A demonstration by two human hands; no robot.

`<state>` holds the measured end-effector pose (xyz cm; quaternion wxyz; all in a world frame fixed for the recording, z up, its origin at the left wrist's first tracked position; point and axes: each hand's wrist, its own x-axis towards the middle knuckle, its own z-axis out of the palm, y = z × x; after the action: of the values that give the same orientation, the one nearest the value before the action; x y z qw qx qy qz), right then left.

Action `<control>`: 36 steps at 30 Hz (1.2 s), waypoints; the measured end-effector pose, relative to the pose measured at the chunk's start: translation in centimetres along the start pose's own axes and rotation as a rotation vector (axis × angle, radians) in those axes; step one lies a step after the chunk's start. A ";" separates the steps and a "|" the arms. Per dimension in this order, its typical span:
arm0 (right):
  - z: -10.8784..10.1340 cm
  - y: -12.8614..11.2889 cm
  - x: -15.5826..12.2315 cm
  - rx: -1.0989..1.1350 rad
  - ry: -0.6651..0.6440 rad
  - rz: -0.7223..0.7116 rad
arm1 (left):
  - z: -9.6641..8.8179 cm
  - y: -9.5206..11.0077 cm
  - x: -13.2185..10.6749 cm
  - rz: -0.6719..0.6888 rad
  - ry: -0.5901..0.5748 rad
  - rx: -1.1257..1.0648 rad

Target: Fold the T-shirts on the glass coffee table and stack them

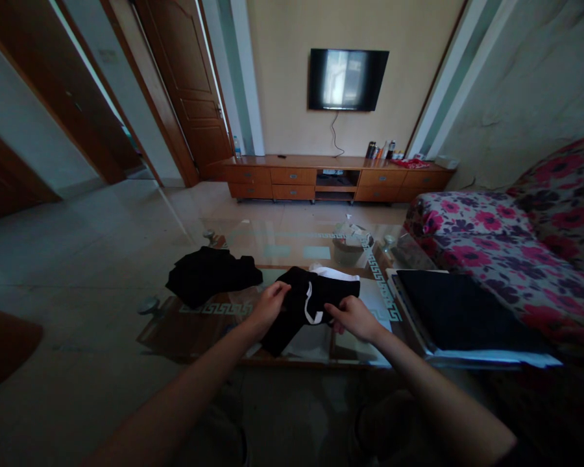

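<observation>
A black garment with a white drawstring (307,299) lies on the glass coffee table (292,245) in front of me. My left hand (271,302) is closed on its left edge. My right hand (354,318) pinches the cloth near the drawstring on its right side. A white cloth (331,272) shows just behind the garment. A second black garment (209,275) lies crumpled on the table to the left, apart from both hands.
A sofa with a pink flower cover (511,240) stands at the right, a flat dark pile on white sheets (460,311) beside the table. A wooden TV cabinet (338,176) and wall TV (347,79) are at the far wall. Doors at left.
</observation>
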<state>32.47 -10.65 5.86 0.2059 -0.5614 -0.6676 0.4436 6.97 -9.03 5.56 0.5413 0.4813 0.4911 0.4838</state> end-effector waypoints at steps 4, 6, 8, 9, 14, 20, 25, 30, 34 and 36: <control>-1.4 -0.2 -0.1 -0.177 0.285 0.046 | 0.0 -0.2 -0.2 -0.154 0.000 -0.377; -1.7 -0.5 -0.3 -0.237 0.436 -0.031 | 0.1 -0.1 -0.3 -0.189 0.012 -0.466; -1.5 -1.0 -0.6 -0.210 0.474 -0.159 | 0.3 0.1 -0.4 -0.220 0.016 -0.517; -1.2 -1.2 -0.8 -0.186 0.455 -0.238 | 0.3 0.3 -0.4 -0.233 0.010 -0.531; 0.2 -1.3 -1.0 -0.288 0.358 -0.467 | 0.6 0.2 -0.4 -0.261 0.010 -0.559; -0.4 -1.0 -0.3 0.055 0.149 -0.373 | 0.8 0.2 -0.1 -0.283 -0.016 -0.602; -1.1 -0.7 0.4 0.387 0.274 -0.229 | 0.6 1.4 -0.5 -0.351 -0.173 -0.505; -1.2 -0.4 0.6 0.412 0.471 -0.258 | 0.4 0.3 -1.8 -0.282 -0.341 -0.027; -0.7 -0.9 0.2 0.403 0.493 -0.300 | 0.3 -0.1 -2.7 -0.041 -0.298 0.457; -0.3 -1.5 -0.2 0.393 0.518 -0.334 | 0.5 0.4 -3.1 0.212 -0.096 0.631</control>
<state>31.92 -10.71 7.33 0.5416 -0.4882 -0.5778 0.3666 7.31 -12.08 6.22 0.3348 0.6960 0.5378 0.3381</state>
